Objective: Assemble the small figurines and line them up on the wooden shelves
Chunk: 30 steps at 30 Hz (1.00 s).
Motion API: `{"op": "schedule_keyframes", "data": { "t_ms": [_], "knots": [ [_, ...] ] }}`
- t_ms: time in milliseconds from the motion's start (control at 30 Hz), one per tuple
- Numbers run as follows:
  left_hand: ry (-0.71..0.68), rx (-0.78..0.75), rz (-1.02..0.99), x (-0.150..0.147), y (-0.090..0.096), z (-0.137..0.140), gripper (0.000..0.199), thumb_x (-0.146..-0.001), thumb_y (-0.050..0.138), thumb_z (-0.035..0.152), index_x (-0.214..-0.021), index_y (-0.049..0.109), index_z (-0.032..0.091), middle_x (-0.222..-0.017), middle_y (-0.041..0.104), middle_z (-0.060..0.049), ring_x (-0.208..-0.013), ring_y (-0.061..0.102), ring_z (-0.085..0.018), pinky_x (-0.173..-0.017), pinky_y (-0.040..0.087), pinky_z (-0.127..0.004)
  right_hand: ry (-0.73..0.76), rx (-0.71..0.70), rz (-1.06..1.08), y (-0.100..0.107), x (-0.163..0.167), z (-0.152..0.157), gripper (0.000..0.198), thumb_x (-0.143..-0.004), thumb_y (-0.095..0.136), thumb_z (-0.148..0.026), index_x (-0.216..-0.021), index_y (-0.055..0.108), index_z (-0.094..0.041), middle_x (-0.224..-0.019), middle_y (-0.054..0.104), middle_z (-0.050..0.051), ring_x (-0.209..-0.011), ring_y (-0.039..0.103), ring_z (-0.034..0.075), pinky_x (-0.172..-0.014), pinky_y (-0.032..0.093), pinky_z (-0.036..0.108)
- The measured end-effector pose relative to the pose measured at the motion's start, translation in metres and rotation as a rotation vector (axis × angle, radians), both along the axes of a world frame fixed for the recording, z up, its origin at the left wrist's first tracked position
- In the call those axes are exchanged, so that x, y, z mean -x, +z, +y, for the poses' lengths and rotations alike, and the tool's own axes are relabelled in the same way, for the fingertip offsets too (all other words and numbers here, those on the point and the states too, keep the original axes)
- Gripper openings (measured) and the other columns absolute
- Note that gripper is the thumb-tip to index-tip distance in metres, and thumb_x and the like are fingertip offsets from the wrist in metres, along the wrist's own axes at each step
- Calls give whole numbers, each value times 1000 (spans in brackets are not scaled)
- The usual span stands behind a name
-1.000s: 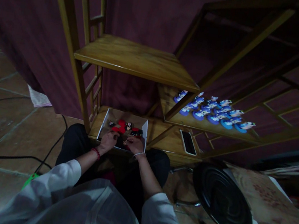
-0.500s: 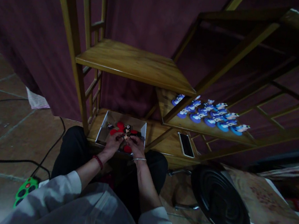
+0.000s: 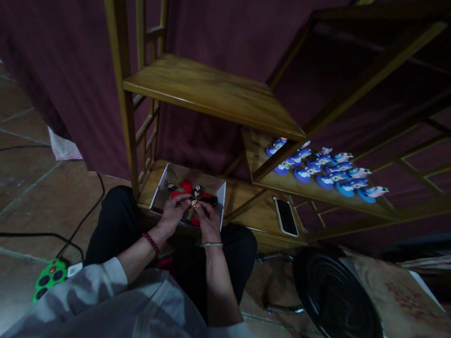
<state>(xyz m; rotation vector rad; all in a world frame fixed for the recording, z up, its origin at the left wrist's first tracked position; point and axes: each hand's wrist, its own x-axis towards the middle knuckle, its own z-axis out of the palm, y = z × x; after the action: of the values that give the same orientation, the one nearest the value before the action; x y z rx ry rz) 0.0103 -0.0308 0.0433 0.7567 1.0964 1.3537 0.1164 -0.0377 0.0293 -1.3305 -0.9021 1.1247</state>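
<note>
My left hand (image 3: 172,215) and my right hand (image 3: 208,223) meet over a shallow open box (image 3: 221,197) with white walls. Their fingertips pinch a small figurine (image 3: 194,203) with a pale face from either side; its lower part is too dark to make out. Inside the box, around my fingers, lie red pieces (image 3: 187,186), a black-and-gold figurine (image 3: 197,189) and another small dark figurine (image 3: 171,186) near the left wall. My hands cover part of the contents.
The box rests on the low wooden shelf (image 3: 241,200) between my knees. Above it is another shelf board (image 3: 216,91). Several blue-and-white figurines (image 3: 330,178) stand at right, above a phone (image 3: 286,217). A black round stool (image 3: 337,303) and green power strip (image 3: 50,277) are nearby.
The view has shifted slightly, so the shelf and box sit a little farther right. Both hands stay at the figurine, with only small finger movements.
</note>
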Motion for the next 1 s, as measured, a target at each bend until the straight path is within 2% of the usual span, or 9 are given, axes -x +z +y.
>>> {"op": "schedule_keyframes", "data": {
  "t_ms": [167,367,600,900,1000],
  "knots": [
    [-31,-19,-25,3,1,-1,23,-64,65,21,-86,69,16,-77,67,-3,-64,56,-10,-64,45,-24,-30,51,5,8,3,-4,34,-55,70,-41,-79,65,-18,-71,65,0,-66,58,14,-59,46,25],
    [-71,-49,-66,6,6,-2,24,-62,66,20,-86,69,16,-87,68,-4,-77,58,-13,-74,44,-25,-20,50,97,22,10,-10,47,-54,72,-38,-96,63,-19,-72,64,-2,-58,54,9,-49,42,20],
    [-64,-38,-44,10,9,-1,22,-63,67,22,-84,69,16,-86,68,-4,-82,58,-14,-83,41,-29,13,75,96,27,13,-11,47,-55,71,-39,-98,62,-20,-74,65,-1,-62,57,10,-50,43,20],
    [-75,6,-91,12,8,-2,24,-58,70,24,-80,68,15,-80,67,-4,-73,57,-13,-72,43,-26,1,102,88,32,13,-12,45,-53,72,-42,-91,65,-19,-72,65,-1,-58,57,11,-46,41,20],
    [-73,28,-81,11,8,-2,25,-58,70,25,-80,67,15,-76,65,-3,-66,55,-11,-67,43,-25,-3,91,79,34,13,-12,42,-53,71,-42,-87,66,-18,-76,66,0,-63,58,12,-49,43,21]
  ]
}}
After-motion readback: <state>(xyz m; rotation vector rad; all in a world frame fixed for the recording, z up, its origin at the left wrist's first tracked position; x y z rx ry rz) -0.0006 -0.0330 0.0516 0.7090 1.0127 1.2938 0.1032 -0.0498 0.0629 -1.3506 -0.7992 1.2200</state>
